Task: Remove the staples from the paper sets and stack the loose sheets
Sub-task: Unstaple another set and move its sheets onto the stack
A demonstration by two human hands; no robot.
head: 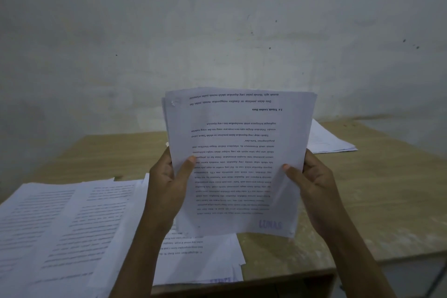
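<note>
I hold a set of printed sheets (238,152) upright above the table, text upside down, a blue "LUNAS" stamp near its lower edge. The top left corner of the set looks torn or punctured; no staple is plainly visible there. My left hand (169,184) grips the left edge, thumb on the front page. My right hand (312,181) grips the right edge, thumb likewise on the front. Loose printed sheets (72,220) lie spread on the table at the left and under the held set.
A wooden table (362,189) stands against a pale wall. Another small pile of white papers (326,140) lies at the back right. The table's front edge runs along the bottom right, with a dark gap below it.
</note>
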